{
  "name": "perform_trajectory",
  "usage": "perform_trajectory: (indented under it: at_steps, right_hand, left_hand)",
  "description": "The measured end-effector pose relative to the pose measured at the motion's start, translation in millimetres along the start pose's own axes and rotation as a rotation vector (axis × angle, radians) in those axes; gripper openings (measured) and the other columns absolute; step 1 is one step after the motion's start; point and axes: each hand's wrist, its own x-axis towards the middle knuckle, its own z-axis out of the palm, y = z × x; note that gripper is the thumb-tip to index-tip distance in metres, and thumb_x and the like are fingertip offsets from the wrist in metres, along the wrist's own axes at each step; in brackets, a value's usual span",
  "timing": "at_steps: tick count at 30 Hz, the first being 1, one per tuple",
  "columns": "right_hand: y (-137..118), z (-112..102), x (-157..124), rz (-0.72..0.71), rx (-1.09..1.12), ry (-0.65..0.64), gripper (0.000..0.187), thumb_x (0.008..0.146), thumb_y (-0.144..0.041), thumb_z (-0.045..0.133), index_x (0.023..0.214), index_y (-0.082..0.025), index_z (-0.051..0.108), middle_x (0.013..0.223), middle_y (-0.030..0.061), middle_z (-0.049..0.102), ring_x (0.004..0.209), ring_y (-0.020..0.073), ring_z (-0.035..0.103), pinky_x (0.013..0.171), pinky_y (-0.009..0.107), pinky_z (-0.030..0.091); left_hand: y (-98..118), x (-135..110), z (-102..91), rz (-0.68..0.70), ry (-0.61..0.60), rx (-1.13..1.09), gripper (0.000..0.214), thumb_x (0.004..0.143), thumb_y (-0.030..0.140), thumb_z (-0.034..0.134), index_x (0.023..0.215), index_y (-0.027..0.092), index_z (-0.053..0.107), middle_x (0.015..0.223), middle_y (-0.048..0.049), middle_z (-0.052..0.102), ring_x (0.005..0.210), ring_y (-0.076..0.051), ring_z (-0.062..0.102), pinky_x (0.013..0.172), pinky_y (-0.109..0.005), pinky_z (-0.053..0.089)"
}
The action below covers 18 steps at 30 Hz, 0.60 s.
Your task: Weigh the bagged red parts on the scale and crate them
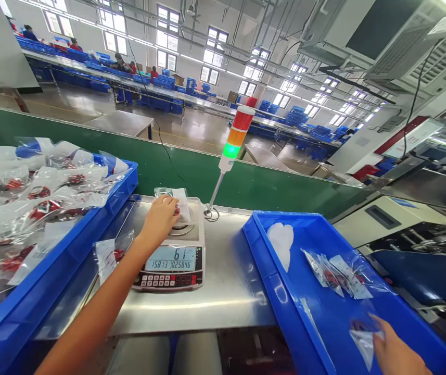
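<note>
My left hand (pixel 161 217) rests on a clear plastic bag (pixel 181 204) with a red part inside, which lies on the pan of a digital scale (pixel 174 260); the fingers curl over the bag. My right hand (pixel 392 351) is at the near end of the right blue tray (pixel 285 291), its fingers closed on another small clear bag (pixel 363 336). Two more bagged parts (pixel 334 273) lie in that tray. The scale's display shows digits.
A blue tray (pixel 101 208) heaped with several bagged red parts stands at the left. One loose bag (pixel 109 254) lies beside the scale. A signal tower light (pixel 235 136) rises behind it, green conveyor wall beyond. Machinery stands at the right. People work at distant benches.
</note>
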Motion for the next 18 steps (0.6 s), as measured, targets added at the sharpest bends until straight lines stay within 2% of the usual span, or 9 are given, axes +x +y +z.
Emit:
perform_trajectory:
  at_steps: [3,5,6,7,9,11,13,16,18]
  right_hand:
    - [-67.2,-47.5,-36.7,-0.095,0.146,0.252,0.070,0.093,-0.056,0.026,0.140,-0.020,0.063,0.097,0.0197,0.077,0.087,0.0440,0.074,0.076,0.057,0.057]
    - [-129.0,-68.3,-64.4,-0.212,0.353,0.390,0.065,0.093,-0.064,0.037,0.135,-0.024,0.066,0.114,0.0171,0.077,0.102,0.0413,0.073,0.085,0.053,0.058]
    - [-163.5,-74.3,-76.0,-0.314,0.491,0.401,0.060,0.094,-0.063,0.042,0.133,-0.025,0.067,0.123,0.0147,0.076,0.112,0.0383,0.071,0.092,0.050,0.057]
    - [-199.3,-77.5,-85.2,-0.437,0.624,0.384,0.055,0.096,-0.061,0.046,0.131,-0.025,0.068,0.129,0.0123,0.074,0.119,0.0350,0.069,0.097,0.047,0.056]
    - [-271.4,-77.1,-95.5,-0.707,0.804,0.256,0.043,0.101,-0.052,0.046,0.128,-0.027,0.070,0.131,0.0081,0.074,0.122,0.0286,0.068,0.102,0.043,0.055]
    - [-338.2,-70.4,-97.8,-0.978,0.873,0.108,0.037,0.105,-0.039,0.043,0.128,-0.028,0.070,0.131,0.0058,0.075,0.124,0.0245,0.067,0.107,0.043,0.054]
    - [-392.3,-61.3,-98.2,-1.211,0.842,-0.005,0.037,0.105,-0.026,0.041,0.129,-0.028,0.069,0.132,0.0043,0.074,0.131,0.0222,0.063,0.113,0.045,0.050]
    - [-434.5,-50.0,-101.4,-1.436,0.690,-0.131,0.041,0.101,-0.015,0.046,0.131,-0.030,0.069,0.141,0.0020,0.070,0.146,0.0208,0.049,0.121,0.048,0.043]
    - [-430.5,-46.0,-100.4,-1.494,0.634,-0.171,0.039,0.101,-0.018,0.051,0.135,-0.030,0.067,0.149,0.0019,0.064,0.150,0.0215,0.043,0.124,0.050,0.040]
  left_hand:
    - [0.7,6.3,7.3,-0.001,0.019,-0.007,0.019,0.085,0.013,0.055,0.096,0.017,0.070,0.105,-0.0161,0.072,0.117,-0.036,0.062,0.113,-0.057,0.045]
    - [4.5,7.2,3.1,-0.006,0.085,-0.049,0.017,0.088,0.016,0.053,0.089,0.018,0.070,0.097,-0.0135,0.073,0.109,-0.033,0.065,0.118,-0.057,0.041]
    - [6.4,6.3,-2.9,-0.008,0.145,-0.083,0.017,0.090,0.018,0.053,0.089,0.019,0.070,0.097,-0.0120,0.073,0.106,-0.031,0.066,0.120,-0.057,0.040]
    - [7.8,4.4,-11.7,-0.010,0.218,-0.120,0.018,0.092,0.021,0.053,0.092,0.019,0.071,0.098,-0.0106,0.074,0.105,-0.029,0.067,0.121,-0.056,0.040]
    - [6.5,-2.0,-36.8,-0.014,0.379,-0.169,0.021,0.094,0.026,0.052,0.098,0.019,0.072,0.102,-0.0085,0.075,0.106,-0.027,0.067,0.121,-0.054,0.041]
    - [-2.8,-11.9,-68.6,-0.037,0.496,-0.141,0.023,0.095,0.029,0.052,0.103,0.019,0.072,0.105,-0.0079,0.075,0.110,-0.027,0.067,0.122,-0.053,0.041]
    - [-20.7,-25.1,-100.4,-0.113,0.572,-0.058,0.026,0.093,0.032,0.054,0.104,0.018,0.072,0.107,-0.0092,0.074,0.114,-0.029,0.066,0.122,-0.054,0.040]
    - [-54.5,-49.9,-134.1,-0.282,0.605,0.058,0.033,0.090,0.040,0.053,0.109,0.021,0.071,0.117,-0.0094,0.072,0.134,-0.036,0.056,0.121,-0.059,0.037]
    - [-72.5,-65.3,-142.1,-0.362,0.596,0.081,0.038,0.089,0.047,0.051,0.113,0.024,0.069,0.126,-0.0065,0.069,0.145,-0.039,0.045,0.121,-0.062,0.034]
